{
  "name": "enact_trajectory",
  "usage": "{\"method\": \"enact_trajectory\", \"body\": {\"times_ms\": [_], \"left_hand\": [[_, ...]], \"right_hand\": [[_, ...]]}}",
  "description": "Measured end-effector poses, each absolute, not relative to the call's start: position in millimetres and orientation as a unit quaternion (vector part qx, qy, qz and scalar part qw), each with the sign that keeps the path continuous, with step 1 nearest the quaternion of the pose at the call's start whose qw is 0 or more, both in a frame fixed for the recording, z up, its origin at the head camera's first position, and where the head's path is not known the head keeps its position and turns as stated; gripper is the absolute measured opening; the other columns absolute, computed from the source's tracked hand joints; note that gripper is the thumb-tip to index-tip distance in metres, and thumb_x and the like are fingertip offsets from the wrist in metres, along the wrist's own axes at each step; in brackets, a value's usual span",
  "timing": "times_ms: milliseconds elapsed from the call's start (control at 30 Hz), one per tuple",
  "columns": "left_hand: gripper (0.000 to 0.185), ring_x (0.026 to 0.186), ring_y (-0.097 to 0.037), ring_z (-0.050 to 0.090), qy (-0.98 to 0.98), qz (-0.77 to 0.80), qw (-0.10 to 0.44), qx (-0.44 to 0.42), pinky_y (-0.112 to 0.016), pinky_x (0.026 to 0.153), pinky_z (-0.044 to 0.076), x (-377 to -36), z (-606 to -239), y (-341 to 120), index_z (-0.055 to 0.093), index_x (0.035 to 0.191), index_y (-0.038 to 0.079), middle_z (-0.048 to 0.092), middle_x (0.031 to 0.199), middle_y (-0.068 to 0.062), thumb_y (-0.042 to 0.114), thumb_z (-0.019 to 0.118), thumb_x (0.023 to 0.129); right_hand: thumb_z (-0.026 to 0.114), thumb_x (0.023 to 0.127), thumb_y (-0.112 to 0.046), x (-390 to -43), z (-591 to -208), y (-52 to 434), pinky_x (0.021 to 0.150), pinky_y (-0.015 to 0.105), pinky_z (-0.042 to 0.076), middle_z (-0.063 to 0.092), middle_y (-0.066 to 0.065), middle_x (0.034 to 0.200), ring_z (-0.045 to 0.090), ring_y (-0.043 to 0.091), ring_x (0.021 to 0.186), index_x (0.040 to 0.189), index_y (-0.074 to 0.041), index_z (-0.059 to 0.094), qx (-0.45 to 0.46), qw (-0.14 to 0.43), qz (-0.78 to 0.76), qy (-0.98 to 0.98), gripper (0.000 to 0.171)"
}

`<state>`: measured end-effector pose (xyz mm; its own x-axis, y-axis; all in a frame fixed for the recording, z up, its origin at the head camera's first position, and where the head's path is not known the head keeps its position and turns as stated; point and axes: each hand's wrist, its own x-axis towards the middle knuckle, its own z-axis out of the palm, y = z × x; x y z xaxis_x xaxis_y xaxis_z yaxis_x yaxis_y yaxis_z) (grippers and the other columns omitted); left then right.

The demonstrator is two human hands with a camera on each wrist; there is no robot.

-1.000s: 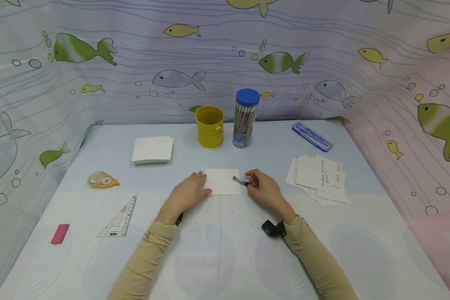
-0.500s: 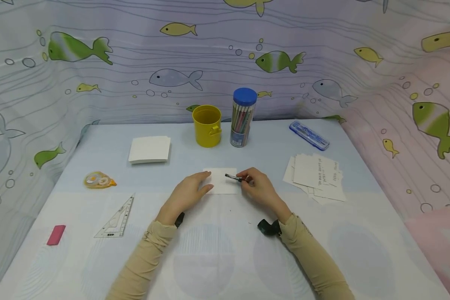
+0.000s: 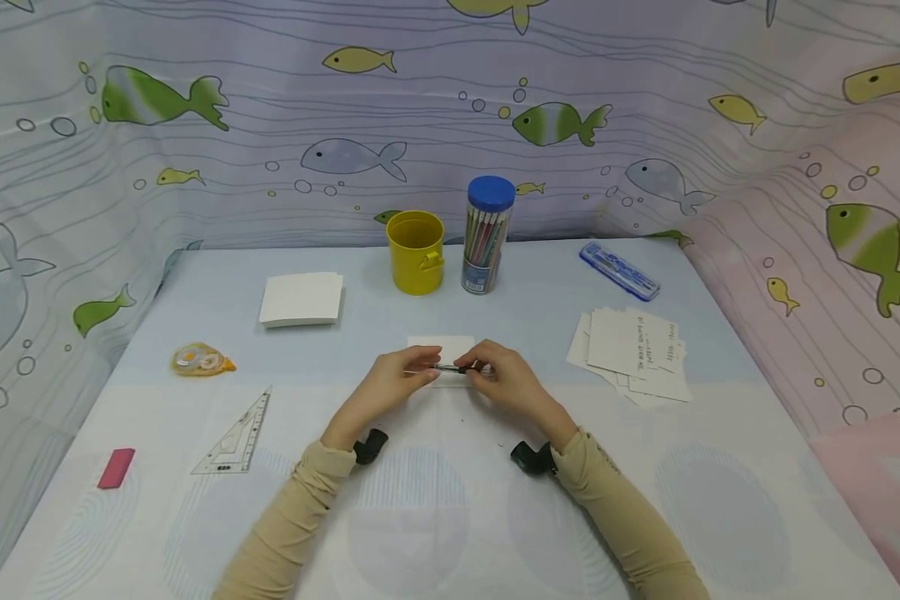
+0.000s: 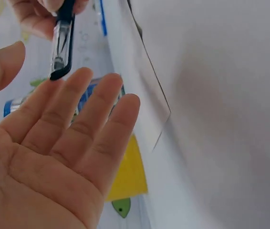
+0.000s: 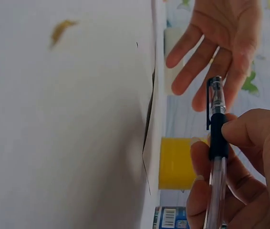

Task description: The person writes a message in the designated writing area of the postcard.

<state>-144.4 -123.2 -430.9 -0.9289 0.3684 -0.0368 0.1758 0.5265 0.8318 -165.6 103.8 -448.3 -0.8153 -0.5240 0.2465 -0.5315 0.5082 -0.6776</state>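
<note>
Head view: we're at the uncapping step, right hand (image 3: 512, 385) pinching the capped pen (image 3: 450, 367) above the blank card (image 3: 441, 346), left hand (image 3: 387, 388) flat-fingered at the cap, so next needs a cap pinch and straight pull.

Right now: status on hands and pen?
Right hand grips pen. Left hand open at the cap end, not gripping. Blank card beneath. Nothing in the way.

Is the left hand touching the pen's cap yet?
Cannot tell. Left wrist view shows the pen cap at the open left hand fingertips; neither contact nor gap shows plainly.
</note>
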Motion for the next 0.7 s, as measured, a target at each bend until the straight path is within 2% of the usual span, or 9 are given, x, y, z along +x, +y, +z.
{"method": "enact_trajectory", "body": {"times_ms": [167, 500, 700], "left_hand": [[0.044, 0.112, -0.031, 0.065, 0.867, 0.462, 0.107, 0.151, -0.043, 0.093, 0.054, -143.0, -430.8, -120.0, 0.056, 0.135, 0.007, 0.065, 0.129, -0.013, 0.023, 0.063, 0.095], [0.03, 0.104, -0.028, 0.069, 0.875, 0.462, 0.078, 0.123, -0.042, 0.089, 0.056, -141.1, -437.2, -114.8, 0.069, 0.12, 0.011, 0.071, 0.117, -0.008, 0.025, 0.065, 0.094], [0.026, 0.102, -0.023, 0.07, 0.87, 0.473, 0.062, 0.12, -0.039, 0.086, 0.056, -141.2, -435.9, -114.2, 0.072, 0.115, 0.014, 0.073, 0.113, -0.006, 0.025, 0.065, 0.093]], "right_hand": [[0.064, 0.089, 0.0, -165.1, -446.5, 99.6, 0.08, 0.031, 0.055, 0.068, 0.004, 0.101, 0.065, 0.014, 0.088, 0.104, -0.011, 0.071, 0.325, 0.015, 0.383, -0.864, 0.02], [0.065, 0.088, 0.001, -163.1, -443.1, 96.0, 0.077, 0.028, 0.055, 0.069, 0.003, 0.099, 0.064, 0.013, 0.085, 0.103, -0.011, 0.071, 0.347, 0.035, 0.379, -0.857, 0.02], [0.065, 0.089, -0.001, -163.4, -442.3, 96.7, 0.078, 0.033, 0.056, 0.07, 0.004, 0.098, 0.065, 0.015, 0.087, 0.102, -0.009, 0.071, 0.345, 0.046, 0.388, -0.853, 0.017]]}}
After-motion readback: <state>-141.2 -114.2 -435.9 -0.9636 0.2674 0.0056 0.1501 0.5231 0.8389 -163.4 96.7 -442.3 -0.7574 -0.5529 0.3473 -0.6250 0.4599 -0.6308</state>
